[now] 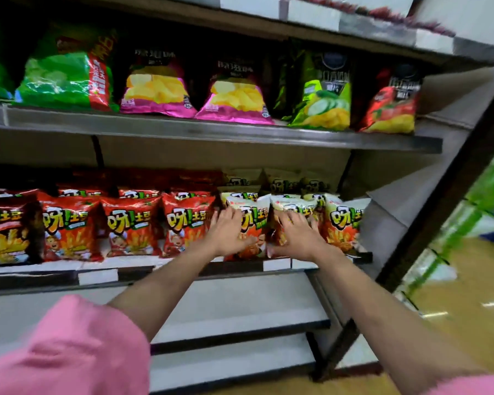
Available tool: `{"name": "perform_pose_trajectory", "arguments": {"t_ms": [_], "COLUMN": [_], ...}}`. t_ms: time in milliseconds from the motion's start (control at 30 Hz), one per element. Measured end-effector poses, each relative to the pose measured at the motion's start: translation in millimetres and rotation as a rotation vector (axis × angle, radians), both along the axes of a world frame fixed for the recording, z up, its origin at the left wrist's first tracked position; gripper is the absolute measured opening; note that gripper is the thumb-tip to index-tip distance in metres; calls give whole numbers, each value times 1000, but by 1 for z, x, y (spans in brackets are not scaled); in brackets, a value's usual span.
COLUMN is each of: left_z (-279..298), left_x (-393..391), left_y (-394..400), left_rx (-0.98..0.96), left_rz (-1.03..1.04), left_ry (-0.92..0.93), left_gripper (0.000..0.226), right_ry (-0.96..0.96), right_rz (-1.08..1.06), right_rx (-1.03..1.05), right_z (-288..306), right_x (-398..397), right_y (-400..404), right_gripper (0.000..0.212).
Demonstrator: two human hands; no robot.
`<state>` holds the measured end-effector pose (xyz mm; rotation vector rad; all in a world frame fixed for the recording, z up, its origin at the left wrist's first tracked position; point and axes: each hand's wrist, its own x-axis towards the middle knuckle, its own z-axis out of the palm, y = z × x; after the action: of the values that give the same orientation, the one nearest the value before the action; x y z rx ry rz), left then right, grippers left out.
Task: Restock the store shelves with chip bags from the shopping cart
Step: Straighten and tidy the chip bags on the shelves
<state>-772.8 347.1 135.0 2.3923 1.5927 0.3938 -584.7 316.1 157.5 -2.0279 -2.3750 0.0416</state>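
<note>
Our pink sleeves (69, 346) frame the view as both arms reach forward to the middle shelf (277, 264). Our left hand (228, 232) lies flat, fingers straight, on the left side of a pale chip bag (253, 223); our right hand (295, 236) spreads open against the neighbouring bag (294, 209). Both bags stand upright at the shelf's front edge, directly ahead of the hands. Red bags (131, 223) crowd the left; free room lies only behind. Above, the upper shelf (211, 129) holds larger bags (234, 95).
</note>
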Motion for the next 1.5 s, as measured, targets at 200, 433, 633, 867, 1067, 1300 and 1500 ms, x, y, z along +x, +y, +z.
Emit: {"name": "perform_pose_trajectory", "arguments": {"t_ms": [200,433,633,867,1067,1300,1500], "left_z": [2,-3,6,-3,-5,-14,-7], "left_x": [30,63,58,48,58,65,71], "left_y": [37,129,188,222,235,241,238], "left_rx": [-4,-45,-188,-449,-621,-594,-497], "left_rz": [4,96,215,239,268,298,301], "left_ry": [-32,-31,19,190,196,198,247], "left_gripper": [66,63,55,58,70,72,31], "right_ry": [35,20,154,15,-25,72,93], "right_rz": [-37,-28,-154,-99,-63,-23,64], "right_rx": [-11,1,-123,-355,-484,-497,-198], "right_z": [-1,0,-4,-37,-44,-45,-39], "right_x": [38,77,98,103,100,98,104], "right_y": [32,127,226,283,297,297,290], "right_gripper": [86,58,43,46,43,53,82]}}
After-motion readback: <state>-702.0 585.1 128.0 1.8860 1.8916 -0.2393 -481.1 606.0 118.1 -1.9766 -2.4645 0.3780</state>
